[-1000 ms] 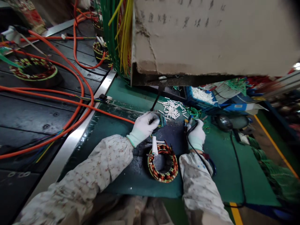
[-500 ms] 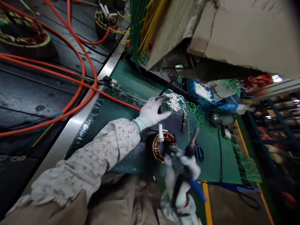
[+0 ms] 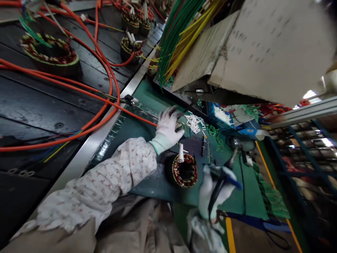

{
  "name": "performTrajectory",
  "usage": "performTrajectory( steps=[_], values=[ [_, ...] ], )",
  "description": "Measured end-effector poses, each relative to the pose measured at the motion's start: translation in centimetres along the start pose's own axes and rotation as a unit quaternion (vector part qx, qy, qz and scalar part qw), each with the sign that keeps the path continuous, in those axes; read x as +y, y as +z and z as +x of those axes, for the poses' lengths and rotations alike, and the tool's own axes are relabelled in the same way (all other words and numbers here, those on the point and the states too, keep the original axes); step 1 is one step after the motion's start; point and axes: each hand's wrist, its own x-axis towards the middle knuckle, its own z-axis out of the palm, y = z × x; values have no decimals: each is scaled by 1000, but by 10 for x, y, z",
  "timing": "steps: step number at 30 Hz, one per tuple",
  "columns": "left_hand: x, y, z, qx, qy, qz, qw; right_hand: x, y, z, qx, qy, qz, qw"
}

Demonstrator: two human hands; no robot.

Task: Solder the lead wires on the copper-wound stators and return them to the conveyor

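white gloves and patterned sleeves come first from where i stand. the right hand (image 3: 217, 191), lowest and blurred, has something dark across it; i can't tell whether its fingers grip it. something blue shows beside it, too blurred to name. just left of that hand, the copper-wound ring (image 3: 185, 183) sits on the green counter (image 3: 252, 198), a white sleeve (image 3: 181, 153) standing at its far rim.

beyond the ring, the left hand (image 3: 167, 129) has its fingers spread, thumb well out, over the end of the orange cable (image 3: 138, 118), hiding it. a slim dark tool (image 3: 203, 144) lies to the right, and past it are scattered white tubes (image 3: 194, 123) and a blue bin (image 3: 211, 111) of more white pieces.

a big cardboard box (image 3: 268, 49) juts over the back, blocking the view behind, with green wires (image 3: 179, 31) hanging beside it. off left, across a metal strip (image 3: 98, 142), more wound rings stand on dark slats (image 3: 39, 100).
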Motion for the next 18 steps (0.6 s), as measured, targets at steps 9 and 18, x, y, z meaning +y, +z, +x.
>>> performTrajectory(
  steps=[9, 18],
  values=[
    [70, 49, -127, -381, 301, 154, 860, 81, 85, 91, -171, 48, -173, 969],
    [11, -179, -79, -227, 14, 279, 933, 110, 156, 111, -312, 26, -187, 931]
  ],
)
